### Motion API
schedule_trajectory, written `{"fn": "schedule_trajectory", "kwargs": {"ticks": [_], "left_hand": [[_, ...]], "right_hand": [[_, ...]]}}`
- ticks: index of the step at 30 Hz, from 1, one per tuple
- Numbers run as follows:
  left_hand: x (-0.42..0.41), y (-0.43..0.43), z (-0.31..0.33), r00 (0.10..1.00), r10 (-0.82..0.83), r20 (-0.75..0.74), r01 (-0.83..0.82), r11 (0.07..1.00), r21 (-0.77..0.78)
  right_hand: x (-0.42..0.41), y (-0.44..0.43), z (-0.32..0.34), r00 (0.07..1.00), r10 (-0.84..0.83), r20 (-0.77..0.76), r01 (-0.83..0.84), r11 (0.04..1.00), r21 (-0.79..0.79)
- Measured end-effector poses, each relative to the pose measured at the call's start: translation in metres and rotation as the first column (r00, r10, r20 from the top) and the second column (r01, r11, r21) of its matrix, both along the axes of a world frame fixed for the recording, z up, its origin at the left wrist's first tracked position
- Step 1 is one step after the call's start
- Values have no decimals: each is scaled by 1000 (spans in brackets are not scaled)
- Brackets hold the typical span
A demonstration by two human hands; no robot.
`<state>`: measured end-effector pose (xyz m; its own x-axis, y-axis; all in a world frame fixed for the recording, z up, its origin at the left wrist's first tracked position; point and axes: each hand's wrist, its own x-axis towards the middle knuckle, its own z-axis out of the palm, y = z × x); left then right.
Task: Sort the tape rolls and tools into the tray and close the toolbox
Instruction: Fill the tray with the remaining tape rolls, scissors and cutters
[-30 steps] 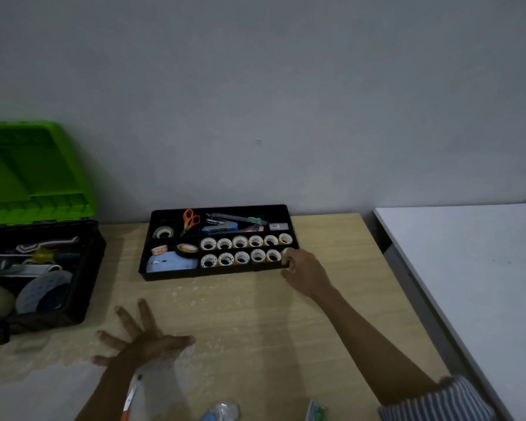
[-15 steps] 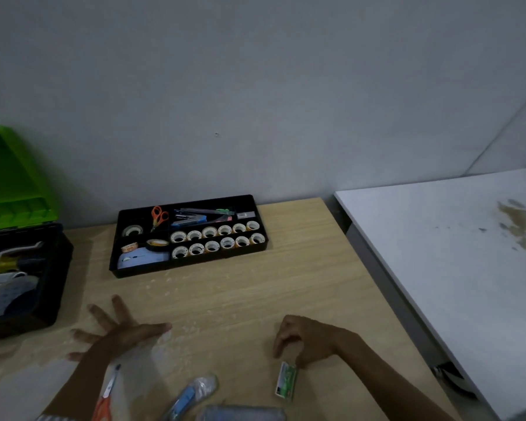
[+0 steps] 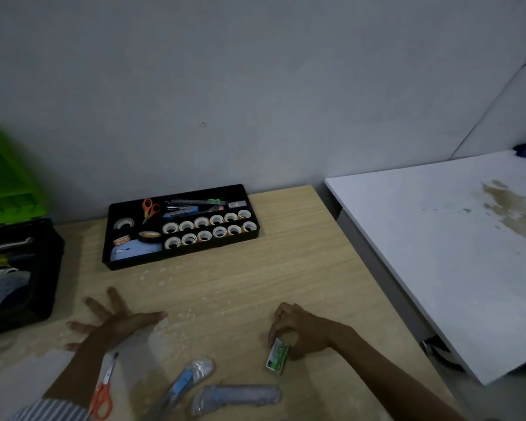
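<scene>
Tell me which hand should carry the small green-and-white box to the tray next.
Right. The right hand pinches the top end of the green-and-white box, so it only has to lift and reach forward to the tray. The left hand lies flat on the table, fingers spread, well away from the box.

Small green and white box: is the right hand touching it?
Touching. The head view shows the right hand pinching the upper end of the small green and white box.

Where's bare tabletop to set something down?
Free: wooden table between black compartment tray and the left hand and right hand; also right of the tray. Crowded: near edge, with orange-handled scissors, two plastic-wrapped tools, green-white packet.
</scene>
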<state>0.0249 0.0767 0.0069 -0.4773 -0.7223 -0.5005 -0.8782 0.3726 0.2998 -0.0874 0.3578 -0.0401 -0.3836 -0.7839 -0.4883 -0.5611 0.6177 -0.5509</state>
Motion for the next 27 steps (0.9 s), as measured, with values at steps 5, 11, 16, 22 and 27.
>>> {"fn": "schedule_trajectory", "kwargs": {"ticks": [5, 11, 16, 22, 27], "left_hand": [[-4, -14, -1, 999, -37, 33, 34, 994, 105], [-9, -27, -15, 999, -9, 42, 3, 992, 127], [-13, -38, -47, 993, 57, 102, -60, 998, 23], [-11, -73, -114, 973, 40, 229, -88, 976, 202], [-14, -67, -81, 980, 30, 197, -58, 989, 138]], "right_hand": [[-28, -12, 1, 986, -166, -29, 158, 968, -194], [-94, -66, 9, 779, -619, -105, 522, 731, -438], [-160, -129, 22, 608, -759, -231, 630, 639, -441], [-214, -181, 19, 526, -729, -439, 647, 677, -349], [-239, -200, 7, 578, -666, -472, 639, 729, -245]]}}
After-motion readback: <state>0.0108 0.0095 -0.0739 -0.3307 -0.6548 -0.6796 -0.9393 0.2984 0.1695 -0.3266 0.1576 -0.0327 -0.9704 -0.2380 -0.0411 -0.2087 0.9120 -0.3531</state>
